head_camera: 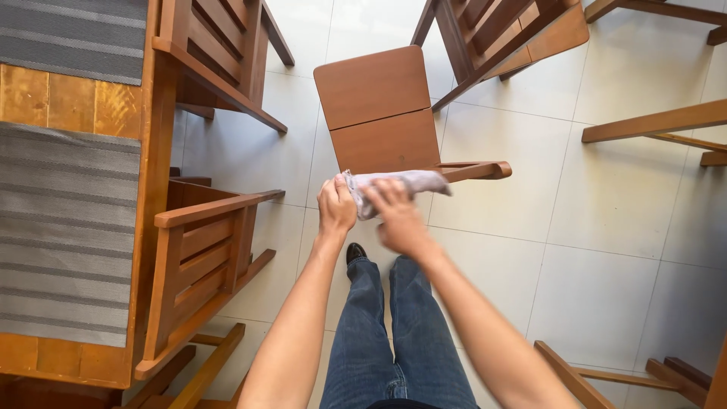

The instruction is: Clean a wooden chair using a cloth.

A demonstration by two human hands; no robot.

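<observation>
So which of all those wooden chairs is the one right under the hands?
The chair in the middle, directly ahead of the person's feet. Both hands hold a grey cloth over its top rail; the other chairs stand off to the sides.

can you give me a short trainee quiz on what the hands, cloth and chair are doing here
1. True or false: both hands hold the cloth.
2. What is the cloth resting against? A) the table B) the top rail of the chair C) the floor
3. What lies on the table at the left?

Key:
1. True: the left hand and the right hand both grip it.
2. B, the chair in front of the person.
3. Grey striped mats.
</observation>
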